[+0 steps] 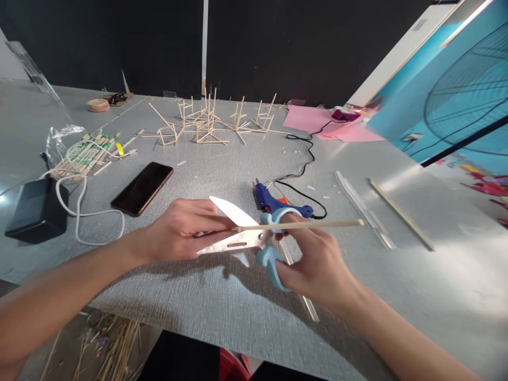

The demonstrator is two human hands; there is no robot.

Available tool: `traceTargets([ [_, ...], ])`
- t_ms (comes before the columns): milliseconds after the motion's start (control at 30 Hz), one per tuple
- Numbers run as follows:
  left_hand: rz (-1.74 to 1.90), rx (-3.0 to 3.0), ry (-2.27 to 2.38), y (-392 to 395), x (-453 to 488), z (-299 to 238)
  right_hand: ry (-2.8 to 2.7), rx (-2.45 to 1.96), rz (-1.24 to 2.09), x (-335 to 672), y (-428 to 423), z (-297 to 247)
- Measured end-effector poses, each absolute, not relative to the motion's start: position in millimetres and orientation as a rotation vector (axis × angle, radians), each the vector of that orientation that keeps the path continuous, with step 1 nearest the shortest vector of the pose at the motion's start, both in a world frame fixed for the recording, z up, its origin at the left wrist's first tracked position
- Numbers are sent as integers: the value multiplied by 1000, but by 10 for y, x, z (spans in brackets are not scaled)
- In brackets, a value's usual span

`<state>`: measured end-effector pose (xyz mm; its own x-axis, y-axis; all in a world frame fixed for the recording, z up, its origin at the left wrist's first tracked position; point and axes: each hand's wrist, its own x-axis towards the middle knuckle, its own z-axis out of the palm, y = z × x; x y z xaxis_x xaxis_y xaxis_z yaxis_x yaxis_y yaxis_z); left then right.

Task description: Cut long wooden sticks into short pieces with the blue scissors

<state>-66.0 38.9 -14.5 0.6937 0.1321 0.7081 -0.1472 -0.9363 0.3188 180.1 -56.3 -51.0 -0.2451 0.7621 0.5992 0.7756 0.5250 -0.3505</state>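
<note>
My right hand [313, 259] has its fingers through the light blue handles of a pair of scissors [238, 239]. The scissor blades are spread apart and point left. A thin wooden stick [317, 224] lies between the blades and reaches out to the right, above my right hand. My left hand [186, 227] is closed on the stick's left end, close beside the blades. Just beyond the scissors, a blue glue gun [278, 200] lies on the grey table [190, 296]. Clear glue sticks [309, 307] lie partly under my right hand.
Several stick frames [206, 124] stand at the back. To the left are a phone [143, 188], a black box [37, 211] with a white cable, and a bundle of sticks [91, 151]. Another stick [400, 214] lies at right, near pink paper [313, 123] and a fan [472, 95].
</note>
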Motion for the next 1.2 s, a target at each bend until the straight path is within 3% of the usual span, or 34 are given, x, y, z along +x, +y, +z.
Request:
traceTargets([
  [1200, 1119, 2528, -18, 423, -663, -216, -2033, -1257, -52, 1800, -573, -504],
])
